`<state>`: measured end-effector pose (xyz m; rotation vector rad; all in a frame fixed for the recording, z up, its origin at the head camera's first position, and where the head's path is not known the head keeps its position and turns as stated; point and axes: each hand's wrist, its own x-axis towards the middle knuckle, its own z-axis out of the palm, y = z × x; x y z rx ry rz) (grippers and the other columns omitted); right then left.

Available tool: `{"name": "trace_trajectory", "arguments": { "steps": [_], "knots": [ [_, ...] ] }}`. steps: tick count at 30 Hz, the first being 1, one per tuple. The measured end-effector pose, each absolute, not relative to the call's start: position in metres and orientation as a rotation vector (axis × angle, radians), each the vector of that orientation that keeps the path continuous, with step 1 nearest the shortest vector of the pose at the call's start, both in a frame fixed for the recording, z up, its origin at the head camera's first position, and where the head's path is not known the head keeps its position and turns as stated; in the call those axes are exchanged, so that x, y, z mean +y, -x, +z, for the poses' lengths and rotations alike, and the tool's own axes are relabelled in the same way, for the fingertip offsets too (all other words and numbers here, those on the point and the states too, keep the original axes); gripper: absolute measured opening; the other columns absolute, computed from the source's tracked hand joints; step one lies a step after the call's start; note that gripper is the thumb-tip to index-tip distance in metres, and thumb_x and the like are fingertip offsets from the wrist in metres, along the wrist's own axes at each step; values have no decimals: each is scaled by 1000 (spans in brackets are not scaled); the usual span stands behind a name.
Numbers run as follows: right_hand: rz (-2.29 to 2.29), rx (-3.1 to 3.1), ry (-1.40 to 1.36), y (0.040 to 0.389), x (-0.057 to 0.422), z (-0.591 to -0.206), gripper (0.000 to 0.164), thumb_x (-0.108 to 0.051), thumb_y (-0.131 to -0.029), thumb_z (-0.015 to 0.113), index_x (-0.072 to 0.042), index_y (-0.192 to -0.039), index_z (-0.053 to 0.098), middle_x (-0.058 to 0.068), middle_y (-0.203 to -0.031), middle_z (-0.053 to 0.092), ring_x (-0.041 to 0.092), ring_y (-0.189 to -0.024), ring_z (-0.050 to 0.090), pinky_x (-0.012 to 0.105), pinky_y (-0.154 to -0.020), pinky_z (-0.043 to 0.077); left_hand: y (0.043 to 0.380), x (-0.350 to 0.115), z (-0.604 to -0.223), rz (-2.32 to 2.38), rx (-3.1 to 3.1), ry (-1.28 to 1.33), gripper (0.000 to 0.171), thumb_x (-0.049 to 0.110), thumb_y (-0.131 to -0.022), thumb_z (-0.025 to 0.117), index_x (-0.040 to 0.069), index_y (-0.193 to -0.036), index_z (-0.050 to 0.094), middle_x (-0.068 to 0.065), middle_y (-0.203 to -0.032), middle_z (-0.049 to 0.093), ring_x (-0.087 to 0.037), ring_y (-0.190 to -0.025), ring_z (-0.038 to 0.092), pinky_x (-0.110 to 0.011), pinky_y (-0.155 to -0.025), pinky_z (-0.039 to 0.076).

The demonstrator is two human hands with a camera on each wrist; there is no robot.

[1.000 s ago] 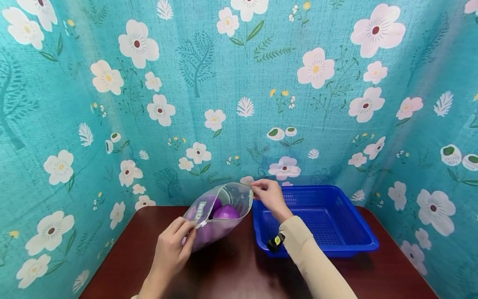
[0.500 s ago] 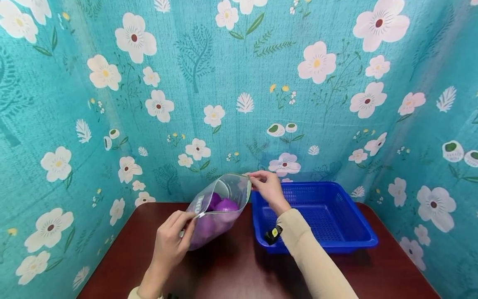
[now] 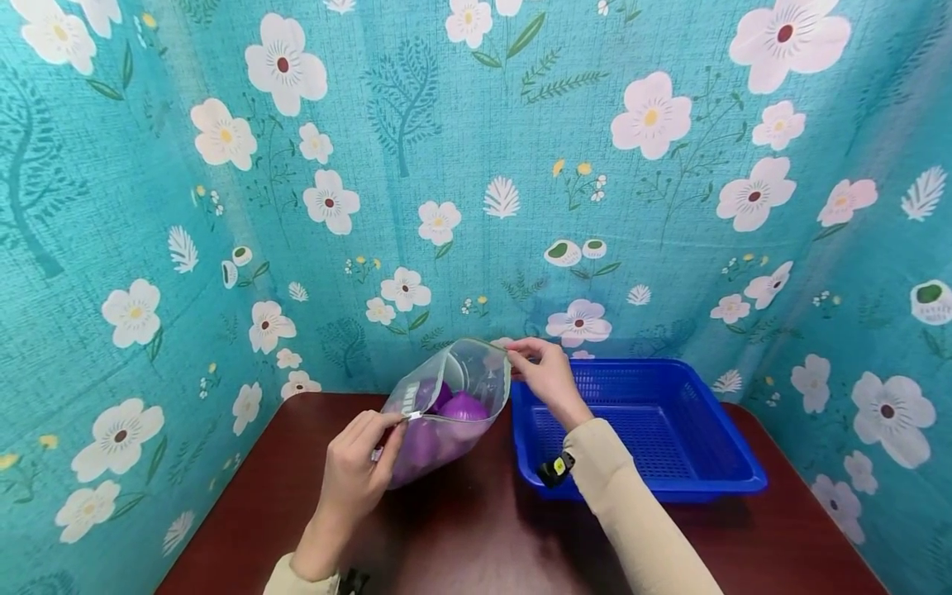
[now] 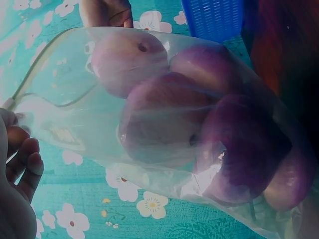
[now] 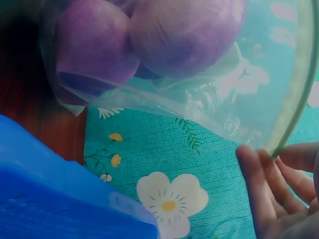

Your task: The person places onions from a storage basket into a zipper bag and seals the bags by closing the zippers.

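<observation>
A clear zip bag (image 3: 416,442) with several purple onions (image 3: 463,406) in it leans to the left over the table, its mouth spread wide. My left hand (image 3: 362,459) pinches the near edge of the mouth beside the white slider (image 3: 414,416). At the opposite corner, the thumb and fingers of my right hand (image 3: 546,376) pinch the green zip edge. Through the film in the left wrist view, the onions (image 4: 167,119) lie bunched toward the bottom of the bag (image 4: 107,129). In the right wrist view, my right hand (image 5: 284,184) holds the rim.
A blue perforated plastic basket (image 3: 744,475) stands at the right, partly behind my right forearm. The dark red-brown table (image 3: 461,537) runs back to a teal flowered cloth (image 3: 476,165) hanging behind and at both sides.
Both hands keep their pinch on the bag, whose mouth stays open. Bag and hands have risen slightly; the whole view has also shifted a little.
</observation>
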<state>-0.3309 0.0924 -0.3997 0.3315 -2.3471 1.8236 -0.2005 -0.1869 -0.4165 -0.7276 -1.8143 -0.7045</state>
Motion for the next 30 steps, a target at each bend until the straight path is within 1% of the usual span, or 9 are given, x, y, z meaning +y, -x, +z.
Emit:
{"name": "trace_trajectory", "arguments": {
  "steps": [4, 8, 12, 15, 18, 22, 26, 28, 30],
  "knots": [
    [1594, -2375, -405, 320, 89, -394, 28, -16, -101, 65, -6, -127, 71, 16, -117, 71, 30, -100, 72, 46, -87, 60, 201, -185, -416, -711, -1813, 709, 28, 27, -105, 58, 4, -99, 73, -3, -84, 68, -14, -74, 59, -27, -69, 51],
    [1401, -2333, -477, 309, 82, -388, 29, -17, -100, 66, -7, -127, 71, 15, -122, 67, 33, -112, 67, 50, -95, 55, 203, -184, -416, -735, -1818, 685, 25, 24, -104, 60, 3, -99, 73, -4, -85, 68, -15, -75, 60, -27, -70, 51],
    [1347, -2253, -605, 297, 75, -381, 25, -18, -100, 67, -9, -122, 73, 10, -118, 67, 30, -112, 65, 50, -96, 53, 206, -183, -415, -767, -1819, 666, 16, 16, -100, 64, 2, -99, 73, -5, -85, 69, -15, -74, 60, -27, -70, 50],
    [1291, -2183, -739, 286, 67, -377, 21, -20, -99, 68, -12, -117, 76, 4, -114, 69, 24, -107, 66, 44, -90, 53, 207, -182, -415, -804, -1821, 652, 10, 10, -97, 67, 2, -98, 72, -4, -84, 67, -14, -72, 56, -26, -67, 47],
    [1239, -2093, -886, 275, 58, -373, 21, -19, -96, 72, -12, -115, 76, 1, -113, 70, 20, -108, 65, 41, -91, 52, 207, -181, -415, -843, -1824, 643, 5, 4, -94, 68, 3, -98, 72, -3, -84, 66, -11, -72, 54, -25, -65, 46],
    [1173, -1991, -1095, 261, 44, -369, 26, -18, -93, 76, -12, -117, 75, 1, -118, 69, 19, -117, 62, 39, -100, 51, 210, -181, -415, -884, -1821, 633, 7, 1, -93, 70, 3, -99, 72, -3, -85, 66, -11, -73, 55, -27, -66, 46],
    [1120, -1963, -1238, 256, 29, -370, 27, -19, -92, 78, -13, -118, 74, 2, -123, 69, 19, -121, 60, 37, -103, 52, 212, -180, -416, -921, -1821, 629, 5, 4, -95, 68, 3, -99, 72, -5, -85, 66, -12, -74, 54, -25, -67, 45],
    [1102, -1962, -1259, 257, 23, -372, 26, -19, -91, 78, -13, -116, 75, 2, -122, 69, 18, -120, 60, 35, -101, 52, 213, -180, -416, -938, -1823, 630, 5, 4, -96, 68, 3, -99, 72, -6, -84, 65, -12, -74, 54, -23, -69, 45],
    [1062, -1959, -1255, 258, 18, -374, 21, -19, -91, 79, -13, -111, 76, 0, -115, 72, 17, -116, 61, 35, -101, 52, 213, -180, -416, -953, -1828, 630, 5, 1, -95, 68, 3, -99, 71, -5, -85, 65, -12, -74, 55, -21, -70, 45]
  ]
}}
